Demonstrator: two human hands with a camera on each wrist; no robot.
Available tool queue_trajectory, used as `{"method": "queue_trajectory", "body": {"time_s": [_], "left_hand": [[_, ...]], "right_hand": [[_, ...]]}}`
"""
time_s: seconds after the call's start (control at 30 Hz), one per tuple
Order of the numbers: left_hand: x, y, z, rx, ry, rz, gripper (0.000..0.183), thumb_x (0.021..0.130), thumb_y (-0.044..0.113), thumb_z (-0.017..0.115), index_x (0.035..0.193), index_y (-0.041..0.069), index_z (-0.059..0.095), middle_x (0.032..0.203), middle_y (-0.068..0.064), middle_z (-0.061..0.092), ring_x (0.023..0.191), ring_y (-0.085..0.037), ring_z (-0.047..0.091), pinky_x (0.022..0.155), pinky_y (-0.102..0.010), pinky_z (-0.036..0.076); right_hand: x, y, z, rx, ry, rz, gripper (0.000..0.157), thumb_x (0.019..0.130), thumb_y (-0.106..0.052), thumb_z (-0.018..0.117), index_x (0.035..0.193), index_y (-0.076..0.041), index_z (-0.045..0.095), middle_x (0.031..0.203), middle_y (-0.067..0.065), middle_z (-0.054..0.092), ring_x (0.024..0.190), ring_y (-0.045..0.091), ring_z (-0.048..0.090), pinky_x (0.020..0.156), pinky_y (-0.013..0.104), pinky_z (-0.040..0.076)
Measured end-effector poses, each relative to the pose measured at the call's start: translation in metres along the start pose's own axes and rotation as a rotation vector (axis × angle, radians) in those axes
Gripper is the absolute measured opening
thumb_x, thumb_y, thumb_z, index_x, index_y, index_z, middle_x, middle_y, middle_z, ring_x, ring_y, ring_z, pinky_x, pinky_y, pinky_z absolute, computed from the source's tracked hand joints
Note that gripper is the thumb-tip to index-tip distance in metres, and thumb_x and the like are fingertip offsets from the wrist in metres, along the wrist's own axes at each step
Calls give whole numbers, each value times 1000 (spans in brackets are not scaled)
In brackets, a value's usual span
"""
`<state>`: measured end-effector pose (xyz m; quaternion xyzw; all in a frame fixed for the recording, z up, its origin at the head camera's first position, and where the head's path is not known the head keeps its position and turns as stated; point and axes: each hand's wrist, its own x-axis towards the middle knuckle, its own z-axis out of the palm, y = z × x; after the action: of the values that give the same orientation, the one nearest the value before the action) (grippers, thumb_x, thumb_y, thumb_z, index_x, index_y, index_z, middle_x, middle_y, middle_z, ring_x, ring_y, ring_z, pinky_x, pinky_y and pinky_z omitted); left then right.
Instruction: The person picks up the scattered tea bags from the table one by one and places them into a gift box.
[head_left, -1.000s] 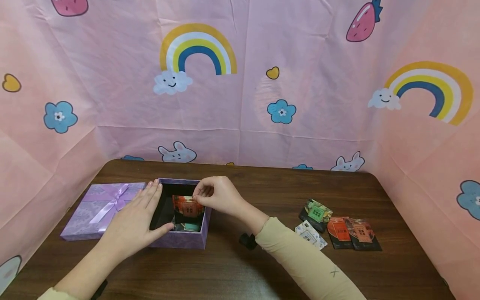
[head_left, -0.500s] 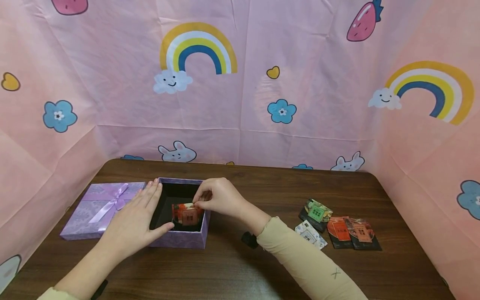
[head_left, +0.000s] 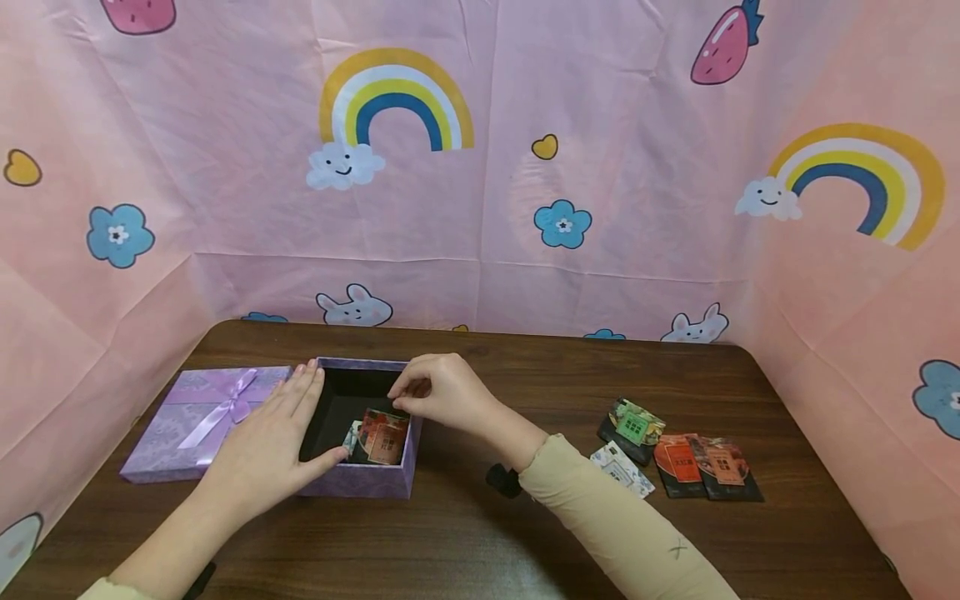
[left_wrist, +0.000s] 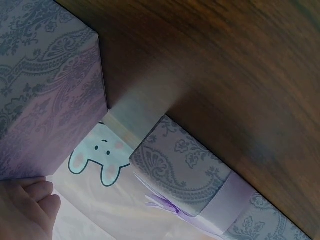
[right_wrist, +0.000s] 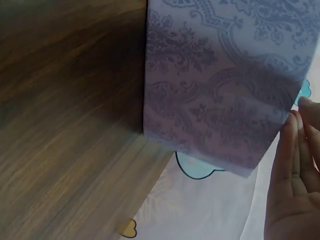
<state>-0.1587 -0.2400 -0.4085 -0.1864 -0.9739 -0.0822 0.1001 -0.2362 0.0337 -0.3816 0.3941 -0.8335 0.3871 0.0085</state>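
A purple patterned box (head_left: 358, 481) with a black inside stands uncovered on the table. My left hand (head_left: 266, 437) lies along its left side with straight fingers, its thumb at the front rim. In the left wrist view, the left fingers (left_wrist: 37, 200) show beside the box wall (left_wrist: 50, 105). Inside the box a red and black packet (head_left: 385, 437) leans near the front right, with a pale packet (head_left: 351, 435) partly showing beside it. My right hand (head_left: 447, 389) hovers at the right rim, thumb and forefinger slightly apart, holding nothing. The right wrist view shows its fingers (right_wrist: 287, 145) by the box.
The box lid (head_left: 202, 425) with a lilac bow lies left of the box. On the right of the wooden table (head_left: 525, 550) are a green packet (head_left: 633, 427), a white packet (head_left: 622, 471), a red packet (head_left: 678, 465) and an orange-labelled packet (head_left: 727, 471). Patterned pink cloth surrounds the table.
My right hand has lowered the red and black packet into the box and let it go. The packet now rests lower and nearer the front. My left hand has stayed in place.
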Motion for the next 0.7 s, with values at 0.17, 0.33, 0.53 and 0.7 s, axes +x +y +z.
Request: {"method": "queue_trajectory", "body": {"time_s": [0.17, 0.33, 0.53, 0.7], "left_hand": [[0, 1, 0, -7, -12, -8, 110, 95, 69, 65, 167, -4, 23, 176, -23, 21, 160, -45, 31, 125, -63, 36], [-1, 1, 1, -4, 9, 4, 110, 95, 68, 66, 166, -4, 24, 175, -24, 23, 160, -45, 31, 129, -60, 32], [-2, -1, 2, -4, 17, 15, 110, 95, 67, 66, 167, -4, 22, 176, -23, 22, 161, -44, 29, 133, -55, 25], [-1, -1, 1, -11, 5, 6, 110, 95, 67, 65, 167, -3, 21, 176, -23, 20, 161, -44, 28, 131, -59, 29]], "right_hand": [[-6, 2, -12, 72, 39, 41, 9, 93, -5, 81, 102, -6, 84, 100, 6, 81, 86, 16, 74, 74, 14, 59], [-15, 7, -27, 87, 72, 74, 9, 93, -6, 82, 101, -8, 84, 101, 6, 82, 87, 14, 74, 75, 17, 61], [-29, 15, -47, 68, 115, 100, 10, 92, -6, 81, 102, -8, 83, 101, 6, 81, 88, 15, 75, 78, 21, 64], [-45, 26, -65, 42, 158, 109, 10, 92, -6, 82, 101, -10, 83, 100, 5, 81, 88, 16, 76, 79, 28, 65]]}}
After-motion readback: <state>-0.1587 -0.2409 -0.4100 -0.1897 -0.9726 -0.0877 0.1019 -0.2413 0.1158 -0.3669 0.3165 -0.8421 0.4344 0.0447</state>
